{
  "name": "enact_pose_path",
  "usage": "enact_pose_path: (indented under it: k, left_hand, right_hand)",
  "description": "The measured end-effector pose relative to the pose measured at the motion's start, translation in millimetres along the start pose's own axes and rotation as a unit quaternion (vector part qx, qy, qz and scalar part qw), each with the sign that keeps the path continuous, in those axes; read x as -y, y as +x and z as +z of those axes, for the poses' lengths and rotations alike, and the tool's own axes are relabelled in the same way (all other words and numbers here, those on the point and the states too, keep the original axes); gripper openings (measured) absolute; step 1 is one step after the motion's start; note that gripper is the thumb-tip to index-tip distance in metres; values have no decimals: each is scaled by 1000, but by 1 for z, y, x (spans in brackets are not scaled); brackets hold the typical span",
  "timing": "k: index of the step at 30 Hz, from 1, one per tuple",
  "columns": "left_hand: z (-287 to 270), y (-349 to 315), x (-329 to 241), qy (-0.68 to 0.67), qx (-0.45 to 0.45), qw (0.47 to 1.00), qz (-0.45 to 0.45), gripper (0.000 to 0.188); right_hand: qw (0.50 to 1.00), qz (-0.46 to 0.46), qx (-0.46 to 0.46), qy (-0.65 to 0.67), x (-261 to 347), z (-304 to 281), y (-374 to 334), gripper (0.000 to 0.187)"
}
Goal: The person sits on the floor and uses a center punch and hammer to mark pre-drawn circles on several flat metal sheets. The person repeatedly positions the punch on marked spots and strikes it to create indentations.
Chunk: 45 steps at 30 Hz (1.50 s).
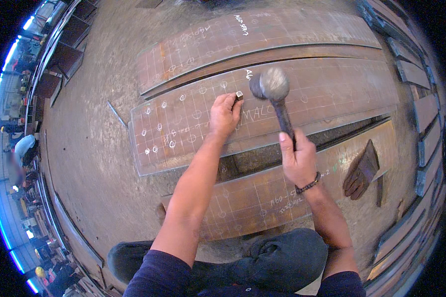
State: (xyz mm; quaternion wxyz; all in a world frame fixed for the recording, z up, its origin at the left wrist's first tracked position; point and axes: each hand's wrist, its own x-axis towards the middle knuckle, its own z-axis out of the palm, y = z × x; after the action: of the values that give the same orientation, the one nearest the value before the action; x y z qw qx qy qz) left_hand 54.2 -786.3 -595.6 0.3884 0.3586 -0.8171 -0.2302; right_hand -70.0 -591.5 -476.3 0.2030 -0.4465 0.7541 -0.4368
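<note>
My left hand (224, 116) is closed round a short steel punch (239, 95), whose square top end shows above the fingers. The punch stands on the middle steel plate (342, 81), which bears chalk grid lines, small circles and chalk writing; its tip is hidden by my hand. In my right hand (300, 157) is a hammer (274, 84), gripped by its dark handle with the heavy head raised, slightly blurred, just to the right of the punch. A bracelet circles the right wrist.
Another marked steel plate (272, 32) lies beyond, and a third (257, 210) lies nearer my knees, with a dark gap between. A work glove (362, 173) rests on the near plate's right end. Stacked steel pieces (426, 114) line the right; a person (25, 148) is far left.
</note>
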Motion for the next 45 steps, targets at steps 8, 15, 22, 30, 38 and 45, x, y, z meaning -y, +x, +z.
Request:
enact_pose_path:
  k: [8,15,22,30,38,45]
  left_hand:
    - [0,-1,1,-3,2,1000,-4,19]
    - [-8,-1,-2,12,50,997,-61,23]
    - [-19,24,18,-90,3,967,-237,25]
    - [-21,46,37,-62,-27,963,-261,28]
    - [-12,43,33,-45,-57,964,-257,29]
    - [-10,44,29,-23,-61,960,-271,28]
  right_hand:
    - [992,-117,-27,32,9,16,47,30]
    - [977,119,166,-60,-22,31,31,52]
    - [885,389,122,226,-47,32,-16,47]
    - [802,461,112,364,-52,35,-22,44]
    - [796,466,110,370,-53,33,-23,44]
    - [800,462,108,368,-54,33,-22,44]
